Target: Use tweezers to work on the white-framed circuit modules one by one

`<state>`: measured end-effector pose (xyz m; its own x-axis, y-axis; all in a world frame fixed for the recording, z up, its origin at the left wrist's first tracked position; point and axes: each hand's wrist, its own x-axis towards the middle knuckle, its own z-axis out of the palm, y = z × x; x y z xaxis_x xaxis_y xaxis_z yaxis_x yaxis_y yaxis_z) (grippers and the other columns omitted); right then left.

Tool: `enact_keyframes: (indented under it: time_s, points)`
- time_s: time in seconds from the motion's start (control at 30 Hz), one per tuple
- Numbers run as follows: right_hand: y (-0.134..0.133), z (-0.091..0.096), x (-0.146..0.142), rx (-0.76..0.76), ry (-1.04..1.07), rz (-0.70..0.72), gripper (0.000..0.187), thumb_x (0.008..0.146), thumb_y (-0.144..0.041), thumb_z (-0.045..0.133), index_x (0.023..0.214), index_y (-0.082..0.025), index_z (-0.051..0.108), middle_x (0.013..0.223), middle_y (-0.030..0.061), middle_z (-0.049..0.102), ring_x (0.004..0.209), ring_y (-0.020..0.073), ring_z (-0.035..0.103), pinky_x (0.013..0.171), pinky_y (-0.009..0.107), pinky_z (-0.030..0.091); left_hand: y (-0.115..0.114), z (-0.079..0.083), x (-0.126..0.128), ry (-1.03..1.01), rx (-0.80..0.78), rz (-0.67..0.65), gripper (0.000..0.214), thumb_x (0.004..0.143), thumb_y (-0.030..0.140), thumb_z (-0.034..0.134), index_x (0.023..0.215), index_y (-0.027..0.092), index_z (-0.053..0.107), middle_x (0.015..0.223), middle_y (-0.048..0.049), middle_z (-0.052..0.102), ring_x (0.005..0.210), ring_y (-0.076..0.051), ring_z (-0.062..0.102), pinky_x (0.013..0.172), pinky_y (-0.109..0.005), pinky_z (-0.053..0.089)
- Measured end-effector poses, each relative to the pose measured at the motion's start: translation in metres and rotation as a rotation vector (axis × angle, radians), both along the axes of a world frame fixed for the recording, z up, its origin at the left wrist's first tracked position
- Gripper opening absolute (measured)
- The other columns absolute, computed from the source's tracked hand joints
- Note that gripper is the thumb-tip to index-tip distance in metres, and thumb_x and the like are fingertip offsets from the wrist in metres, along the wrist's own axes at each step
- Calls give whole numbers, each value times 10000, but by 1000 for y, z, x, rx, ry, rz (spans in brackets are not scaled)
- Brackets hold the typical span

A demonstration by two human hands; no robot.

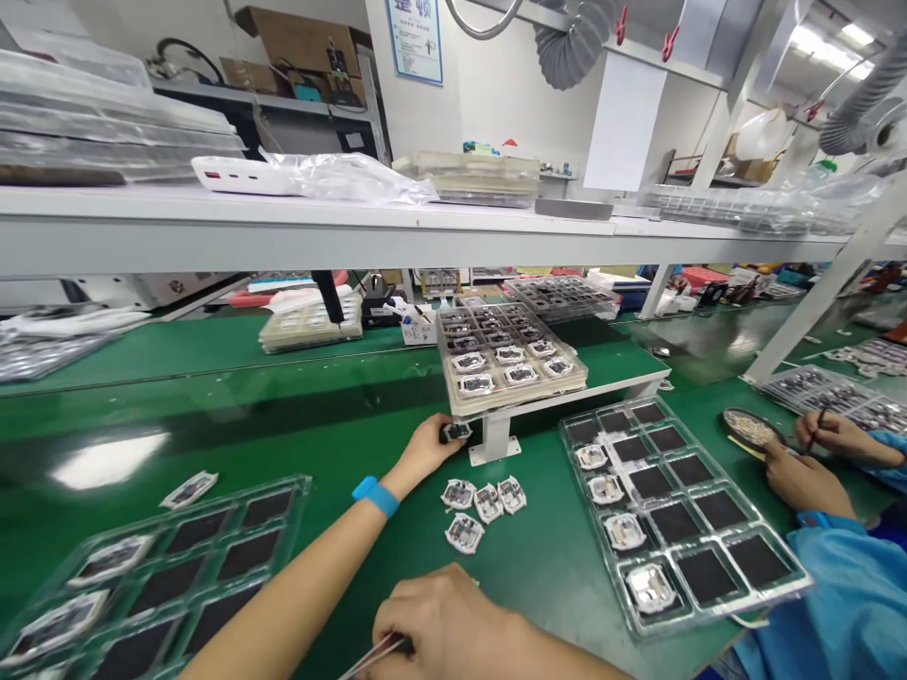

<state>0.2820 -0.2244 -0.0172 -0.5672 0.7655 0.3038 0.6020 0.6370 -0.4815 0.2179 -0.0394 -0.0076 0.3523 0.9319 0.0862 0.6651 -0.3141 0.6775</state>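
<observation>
My left hand (425,449), with a blue band at its wrist, reaches forward beside the raised stand's foot. Its fingers are closed on a small white-rimmed electronic part (457,432) with a dark face. Low in the picture, my right hand (450,623) is closed around a pair of tweezers (372,654), which point to the lower left. Between the hands and just right of them lie several loose white-framed electronic parts (465,533) on the green table. Their circuit sides face up.
A clear tray (673,614) with black slots and a few parts stands at right; another tray (301,491) lies at left. Stacked trays of parts (460,406) rest on the raised stand (494,436). At far right, a co-worker's hands (808,482) are beside a round dish (751,427).
</observation>
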Motion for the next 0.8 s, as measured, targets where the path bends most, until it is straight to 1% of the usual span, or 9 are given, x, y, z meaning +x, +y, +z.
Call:
enact_keyframes:
  time_s: [0.1, 0.17, 0.27, 0.37, 0.47, 0.5, 0.63, 0.7, 0.8]
  points:
    - [-6, 3, 2, -36, -1, 39, 101, 754, -217, 717, 841, -228, 668, 855, -30, 761, 694, 150, 704, 519, 222, 405, -24, 8, -26, -189, -131, 24, 324, 843, 292, 688, 1108, 135, 590, 1010, -81, 717, 911, -234, 696, 819, -390, 565]
    - [-8, 4, 1, -85, 80, 51, 67, 771, -221, 717, 831, -217, 689, 804, -20, 764, 691, 152, 705, 558, 211, 440, -48, 15, -46, -310, -199, 41, 380, 785, 316, 699, 1096, 148, 561, 995, -87, 731, 932, -243, 698, 825, -367, 556]
    - [-10, 6, -1, -127, 355, -19, 109, 798, -300, 710, 762, -196, 709, 702, 8, 737, 647, 153, 683, 602, 214, 486, -89, 25, -75, -429, -288, 65, 474, 717, 373, 716, 1112, 161, 561, 992, -94, 740, 895, -244, 689, 775, -347, 542]
    - [-11, 16, 2, -131, 694, -151, 168, 840, -282, 625, 754, -182, 729, 760, 55, 725, 654, 158, 662, 581, 233, 498, -130, 31, -95, -560, -452, 107, 562, 679, 407, 766, 1160, 166, 601, 910, -66, 734, 812, -212, 652, 710, -306, 499]
    - [-6, 24, 11, -185, 898, -229, 273, 903, -373, 588, 764, -194, 740, 867, 72, 715, 827, 188, 672, 763, 290, 522, -160, 29, -104, -698, -642, 173, 522, 696, 466, 772, 1116, 176, 660, 836, -32, 696, 696, -161, 578, 632, -270, 440]
    - [-4, 25, 14, -210, 940, -254, 315, 910, -429, 581, 765, -199, 739, 859, 66, 705, 822, 186, 660, 762, 297, 517, -167, 27, -106, -717, -678, 184, 496, 702, 477, 767, 1085, 176, 674, 826, -26, 683, 672, -148, 557, 611, -262, 422]
    - [4, 17, 15, -432, 1154, -314, 426, 877, -585, 584, 720, -198, 664, 665, -3, 593, 541, 111, 529, 534, 246, 457, -182, 15, -105, -708, -727, 167, 437, 715, 447, 761, 1042, 173, 665, 750, 4, 639, 611, -120, 506, 539, -232, 344]
    - [5, 13, 11, -517, 1211, -265, 359, 814, -549, 688, 733, -206, 620, 684, -20, 593, 542, 108, 550, 545, 246, 477, -185, 11, -104, -701, -721, 136, 403, 723, 418, 752, 1027, 174, 652, 711, 18, 621, 595, -118, 500, 523, -229, 323]
    - [3, 8, 6, -547, 1146, -248, 269, 733, -407, 803, 782, -218, 618, 729, -24, 638, 618, 132, 618, 619, 268, 515, -187, 9, -102, -697, -705, 96, 330, 736, 386, 719, 977, 178, 637, 674, 31, 597, 596, -126, 507, 526, -238, 329]
